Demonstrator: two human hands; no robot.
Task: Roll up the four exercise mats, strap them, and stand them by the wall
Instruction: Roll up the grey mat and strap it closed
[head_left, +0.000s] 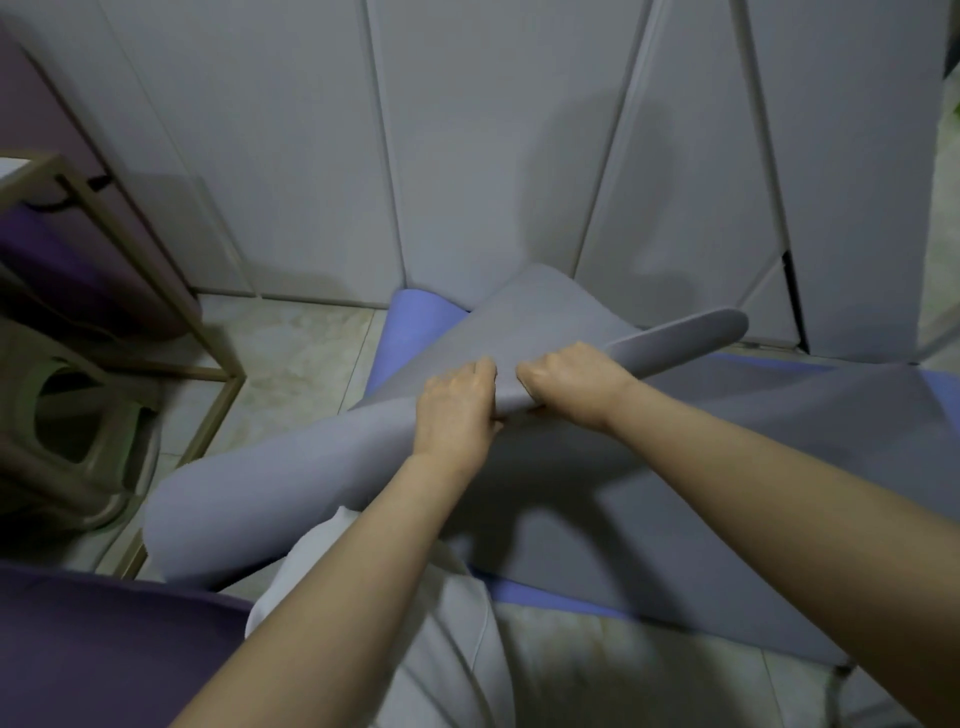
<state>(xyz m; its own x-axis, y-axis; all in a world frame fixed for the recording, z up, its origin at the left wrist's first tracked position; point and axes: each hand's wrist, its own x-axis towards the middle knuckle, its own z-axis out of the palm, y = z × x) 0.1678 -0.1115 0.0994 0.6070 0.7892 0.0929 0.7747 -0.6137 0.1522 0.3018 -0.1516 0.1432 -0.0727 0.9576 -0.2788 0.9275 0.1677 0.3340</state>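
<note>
A grey exercise mat (675, 467) lies spread on the floor to the right, its near end curled into a loose fold. My left hand (457, 410) and my right hand (571, 384) sit side by side at the middle of that fold, both closed on the mat's edge. The fold's left part (260, 499) droops over my knee, and its right tip (691, 332) sticks up toward the wall. Under the grey mat a blue mat (410, 332) shows at the far end and along the near edge. A purple mat (104, 649) lies at the lower left.
Grey panelled wall (467, 156) stands straight ahead. A metal-framed rack (171, 312) with purple items stands at the left, and a green plastic stool (67, 415) sits beside it. Pale tiled floor (301, 353) shows between the rack and the mats.
</note>
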